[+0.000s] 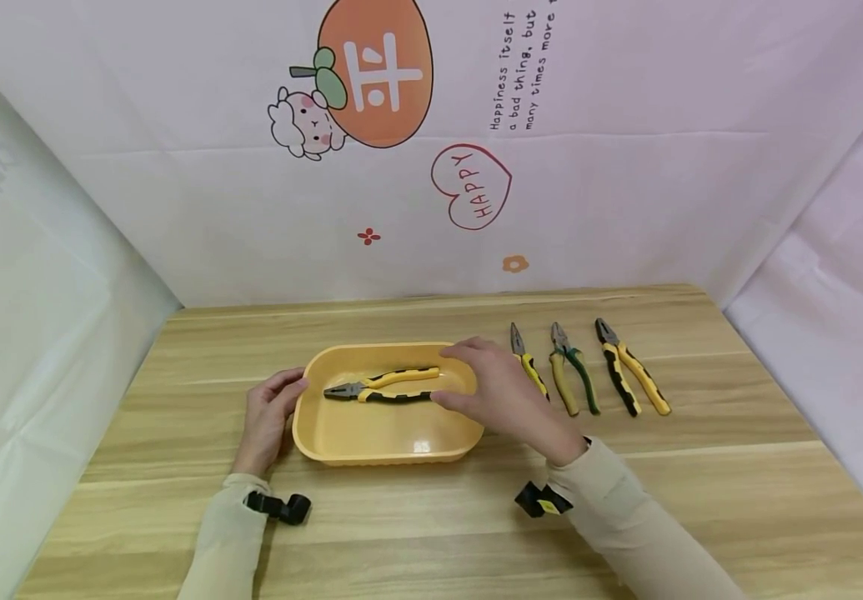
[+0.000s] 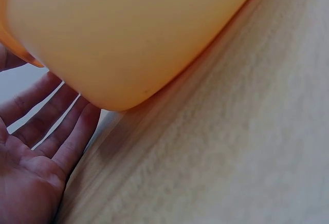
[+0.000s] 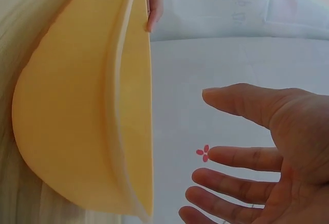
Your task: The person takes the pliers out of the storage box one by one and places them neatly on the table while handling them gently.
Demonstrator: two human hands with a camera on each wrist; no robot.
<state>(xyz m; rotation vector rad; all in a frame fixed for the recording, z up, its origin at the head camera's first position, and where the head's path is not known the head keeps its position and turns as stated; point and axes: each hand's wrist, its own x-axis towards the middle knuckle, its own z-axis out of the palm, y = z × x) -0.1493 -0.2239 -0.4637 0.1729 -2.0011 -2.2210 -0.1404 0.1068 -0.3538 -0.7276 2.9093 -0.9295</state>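
A yellow plastic basin [image 1: 386, 442] sits on the wood-grain table. Inside it lies a pair of combination pliers [image 1: 378, 387] with yellow and black handles, jaws to the left. My left hand [image 1: 269, 417] holds the basin's left end, thumb at the rim and fingers along the outer wall, as the left wrist view shows with the fingers [image 2: 67, 126]. Above the basin's right end hovers my right hand [image 1: 491, 387], thumb and fingers spread near the handle ends. In the right wrist view that hand [image 3: 272, 167] has nothing between its fingers.
To the right of the basin, several more pliers lie in a row: yellow-handled long-nose pliers [image 1: 529, 367] partly behind the right hand, green-handled pliers [image 1: 574, 371], and yellow-and-black combination pliers [image 1: 629, 367]. A printed white cloth [image 1: 626, 208] hangs behind the table.
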